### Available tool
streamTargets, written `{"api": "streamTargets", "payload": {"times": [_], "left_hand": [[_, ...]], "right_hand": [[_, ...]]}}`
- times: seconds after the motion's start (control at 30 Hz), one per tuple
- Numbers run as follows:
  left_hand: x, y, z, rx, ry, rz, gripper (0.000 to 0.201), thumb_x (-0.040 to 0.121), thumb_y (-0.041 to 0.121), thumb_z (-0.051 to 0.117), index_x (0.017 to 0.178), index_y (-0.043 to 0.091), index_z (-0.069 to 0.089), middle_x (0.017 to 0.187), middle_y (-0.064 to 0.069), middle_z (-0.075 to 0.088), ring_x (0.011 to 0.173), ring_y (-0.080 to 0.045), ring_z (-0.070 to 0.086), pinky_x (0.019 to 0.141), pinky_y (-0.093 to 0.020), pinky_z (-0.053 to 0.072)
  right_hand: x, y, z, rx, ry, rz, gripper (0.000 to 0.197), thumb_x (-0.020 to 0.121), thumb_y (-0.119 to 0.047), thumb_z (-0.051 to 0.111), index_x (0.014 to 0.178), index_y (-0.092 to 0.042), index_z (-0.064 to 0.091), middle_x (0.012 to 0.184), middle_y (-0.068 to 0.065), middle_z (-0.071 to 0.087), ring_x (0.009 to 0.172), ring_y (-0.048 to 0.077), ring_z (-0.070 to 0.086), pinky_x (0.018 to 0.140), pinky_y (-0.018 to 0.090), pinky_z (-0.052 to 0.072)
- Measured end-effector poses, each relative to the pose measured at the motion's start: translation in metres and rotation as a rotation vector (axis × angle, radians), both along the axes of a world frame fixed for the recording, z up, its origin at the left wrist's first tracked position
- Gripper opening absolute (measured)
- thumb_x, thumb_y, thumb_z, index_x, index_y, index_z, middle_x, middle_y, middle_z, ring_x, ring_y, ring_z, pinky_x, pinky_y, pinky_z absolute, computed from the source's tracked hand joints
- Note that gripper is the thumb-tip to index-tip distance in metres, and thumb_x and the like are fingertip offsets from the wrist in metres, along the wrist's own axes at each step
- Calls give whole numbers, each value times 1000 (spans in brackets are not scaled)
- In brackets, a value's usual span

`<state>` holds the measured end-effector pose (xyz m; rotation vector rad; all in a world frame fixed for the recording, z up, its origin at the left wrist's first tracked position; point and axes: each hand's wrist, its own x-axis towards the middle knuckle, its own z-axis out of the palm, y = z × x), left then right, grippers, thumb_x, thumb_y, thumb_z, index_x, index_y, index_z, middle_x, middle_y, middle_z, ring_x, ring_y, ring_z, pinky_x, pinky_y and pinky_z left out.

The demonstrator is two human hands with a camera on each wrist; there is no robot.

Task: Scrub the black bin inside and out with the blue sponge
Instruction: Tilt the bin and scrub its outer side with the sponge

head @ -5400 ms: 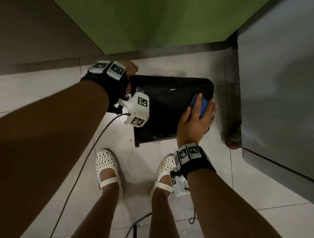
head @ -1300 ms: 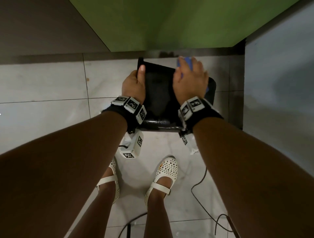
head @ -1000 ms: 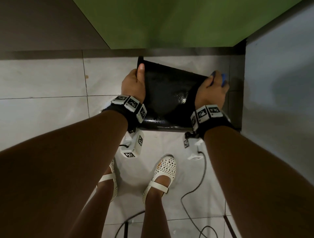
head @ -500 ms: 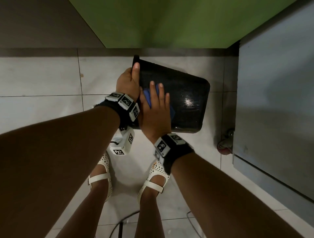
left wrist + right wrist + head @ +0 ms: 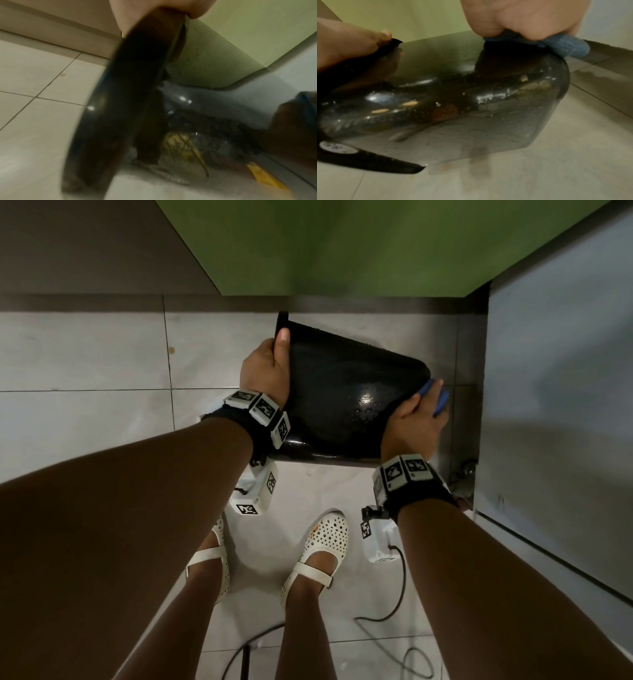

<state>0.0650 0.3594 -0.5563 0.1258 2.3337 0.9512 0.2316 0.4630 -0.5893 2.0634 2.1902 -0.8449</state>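
The pale tiled floor (image 5: 85,412) is stretching out under everything, with a green wall panel (image 5: 342,244) standing behind and a grey cabinet (image 5: 561,392) sitting to the right. The black bin (image 5: 342,405) is lying tipped on its side above the floor, its wet, glossy outside facing up and its rim pointing left. The person's white perforated shoes (image 5: 322,546) are standing just behind it, and dark cables (image 5: 394,604) are trailing across the tiles. The left hand (image 5: 265,371) is gripping the bin's rim, thumb lying along the outer wall and fingers curling inside. The right hand (image 5: 412,419) is pinching the blue sponge (image 5: 440,404) and pressing it against the bin's base end, at the right corner. Small crumbs are sticking to the bin's wet side in the right wrist view.
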Motion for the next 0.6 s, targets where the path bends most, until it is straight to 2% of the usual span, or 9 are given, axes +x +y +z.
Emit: {"api": "streamTargets", "payload": {"times": [0.07,0.13,0.2,0.23,0.3,0.37,0.5,0.6], "left_hand": [[1,-1,-1,4,10,-11,52,97,43,27,103,3,59,101,-16,65,95,-29,58,76,-27,39],[1,0,-1,-4,21,-25,52,98,43,26,102,2,59,100,-17,65,95,-30,58,75,-27,37],[1,0,-2,-11,26,-31,52,98,42,26,104,2,59,102,-17,64,96,-30,57,75,-26,36],[0,0,-2,-14,24,-36,53,98,42,25,104,2,59,102,-17,64,96,-30,57,75,-26,36],[0,0,-2,-11,28,-42,53,98,42,24,103,1,59,102,-18,64,96,-31,57,76,-28,38],[1,-1,-3,-2,26,-42,53,99,41,24,102,1,59,101,-19,64,94,-31,58,78,-30,41],[1,-2,-5,16,37,-48,52,99,38,24,104,2,61,102,-18,66,95,-29,59,74,-25,39],[1,-2,-6,9,59,-75,51,99,37,24,106,3,61,103,-19,66,96,-32,60,77,-29,42]], "right_hand": [[-4,-5,2,3,-35,-92,51,99,-38,25,147,-26,14,149,19,22,128,38,39,104,49,39],[-9,-13,6,47,-93,-79,52,99,-35,27,148,-21,14,151,21,18,135,38,28,112,47,28],[-16,-28,8,87,-129,58,53,99,-35,29,148,-20,15,153,21,13,140,39,14,115,48,14],[-20,-38,9,136,-120,154,53,98,-35,30,147,-19,20,152,22,16,140,40,14,114,50,14],[-31,-58,9,256,-43,355,50,94,-33,33,141,-15,34,147,24,30,136,44,25,110,56,20],[-45,-68,8,287,44,544,47,93,-30,36,137,-14,42,142,22,39,132,44,33,106,56,24],[-78,-60,12,257,135,829,46,93,-31,33,136,-17,44,143,16,41,135,38,31,110,51,18],[-98,-41,16,212,98,951,44,96,-31,34,139,-22,40,147,12,36,138,34,26,113,51,16]]}}
